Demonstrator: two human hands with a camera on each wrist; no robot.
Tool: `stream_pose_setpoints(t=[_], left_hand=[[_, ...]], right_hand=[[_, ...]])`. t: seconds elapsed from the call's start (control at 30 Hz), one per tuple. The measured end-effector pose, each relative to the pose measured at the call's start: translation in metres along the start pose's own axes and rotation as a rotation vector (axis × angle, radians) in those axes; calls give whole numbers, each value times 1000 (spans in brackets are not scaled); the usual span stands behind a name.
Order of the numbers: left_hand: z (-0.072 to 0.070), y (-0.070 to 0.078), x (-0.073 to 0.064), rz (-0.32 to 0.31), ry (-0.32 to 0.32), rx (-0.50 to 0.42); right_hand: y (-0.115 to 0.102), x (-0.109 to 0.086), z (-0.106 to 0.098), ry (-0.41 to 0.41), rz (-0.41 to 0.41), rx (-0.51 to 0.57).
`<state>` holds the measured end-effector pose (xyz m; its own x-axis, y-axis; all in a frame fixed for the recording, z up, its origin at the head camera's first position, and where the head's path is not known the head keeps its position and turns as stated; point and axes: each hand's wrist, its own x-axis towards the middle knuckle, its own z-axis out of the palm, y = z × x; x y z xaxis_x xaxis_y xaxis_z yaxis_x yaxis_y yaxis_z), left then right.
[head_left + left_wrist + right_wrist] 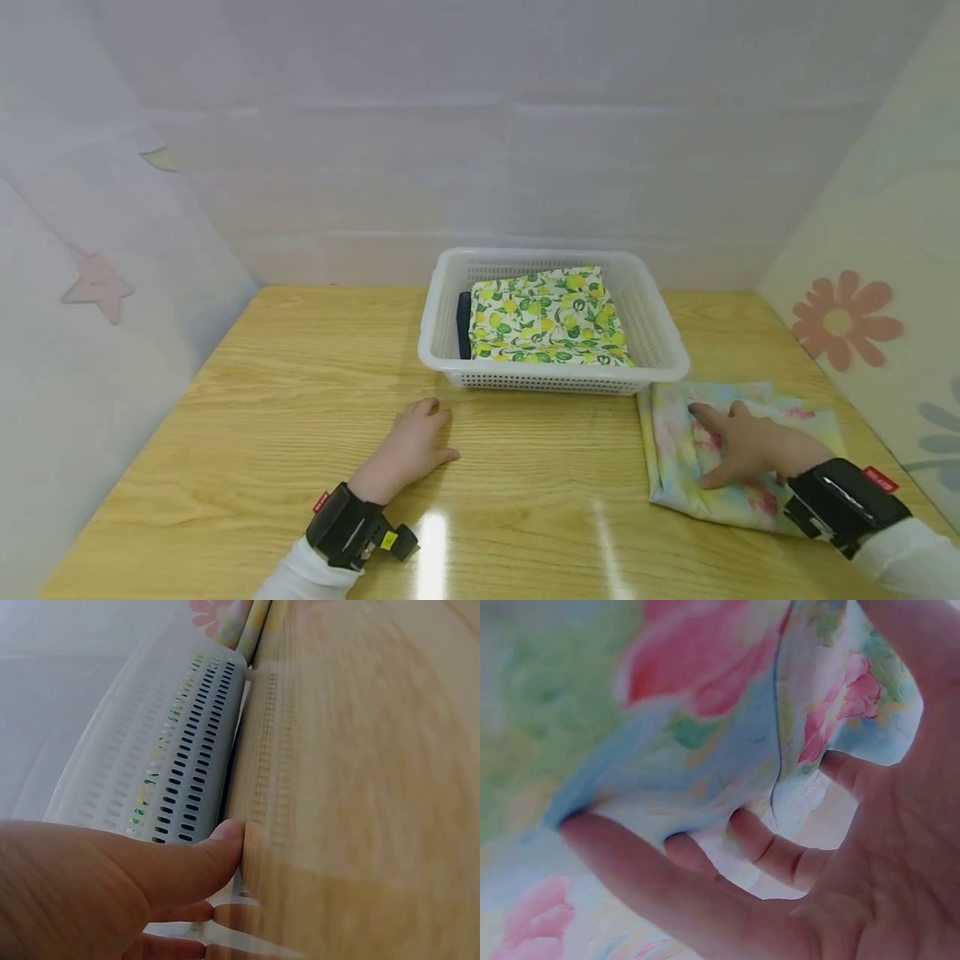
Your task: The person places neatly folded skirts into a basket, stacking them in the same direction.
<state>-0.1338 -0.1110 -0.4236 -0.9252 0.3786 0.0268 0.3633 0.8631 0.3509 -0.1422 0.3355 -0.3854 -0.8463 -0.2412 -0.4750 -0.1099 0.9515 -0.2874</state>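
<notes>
On the right of the table lies a folded pastel cloth [678, 487] with pink flowers, its near-basket edge right at the basket's corner. My right hand [750, 446] rests on it with fingers spread; in the right wrist view the fingertips [592, 829] touch the fabric, which dips under them. My left hand [408, 446] is low over the wood, in front of the basket's left corner, fingers loosely bent and holding nothing. From the left wrist, the thumb [202, 862] shows close to the slotted side of the white plastic basket [555, 382].
Inside the basket lie a folded lemon-print cloth [551, 321] and a dark navy item [463, 325] along its left wall. The wooden table [300, 400] meets pale covered walls at the back and sides. A flower decoration [836, 322] is on the right wall.
</notes>
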Motion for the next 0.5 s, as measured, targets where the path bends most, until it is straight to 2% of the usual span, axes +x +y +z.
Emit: stream_pose_setpoints(t=[0.2, 0.33, 0.5], left_hand=[[-1, 0, -2, -22, -4, -27], [0, 0, -1, -22, -8, -38], [0, 0, 0, -22, -6, -24]], right_hand=[[-13, -4, 7, 44, -37, -101], [-16, -7, 13, 29, -17, -116], [-26, -9, 21, 27, -55, -157]])
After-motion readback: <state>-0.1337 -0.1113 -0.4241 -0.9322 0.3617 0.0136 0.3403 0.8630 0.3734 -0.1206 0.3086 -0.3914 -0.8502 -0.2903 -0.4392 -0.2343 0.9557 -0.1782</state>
